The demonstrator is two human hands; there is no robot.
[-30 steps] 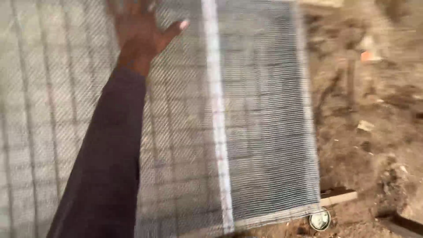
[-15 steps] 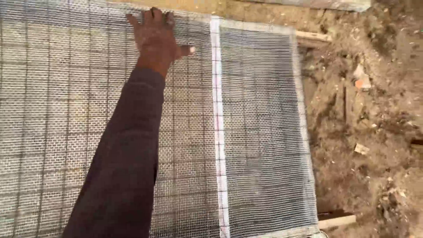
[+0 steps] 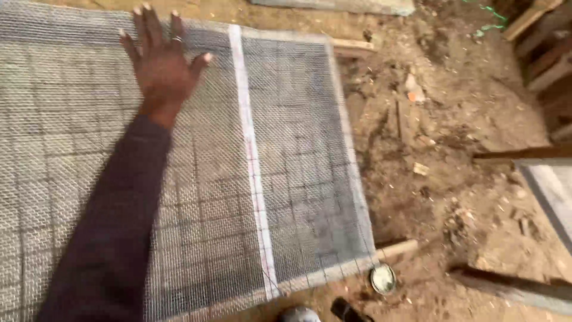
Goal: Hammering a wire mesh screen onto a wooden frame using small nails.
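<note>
My left hand [image 3: 164, 68] is spread flat, palm down, on a large sheet of grey wire mesh [image 3: 77, 179], near the mesh's far edge. The fingers are apart and hold nothing; a ring sits on one finger. My dark sleeve [image 3: 119, 238] runs from the lower left up to the wrist. A pale strip [image 3: 250, 161] runs down the mesh just right of the hand. A finer, darker mesh panel [image 3: 304, 155] lies beyond the strip. My right hand is out of view.
Bare dirt ground [image 3: 459, 131] with debris lies right of the mesh. Wooden pieces [image 3: 354, 46] stick out at its far and near right corners. A small round tin lid [image 3: 382, 278] lies by the near corner. A framed panel [image 3: 551, 185] sits at the right edge.
The view has swung so the mesh's far edge and more ground at the right show. My left hand stays spread on the mesh, now lower and further left in the picture.
</note>
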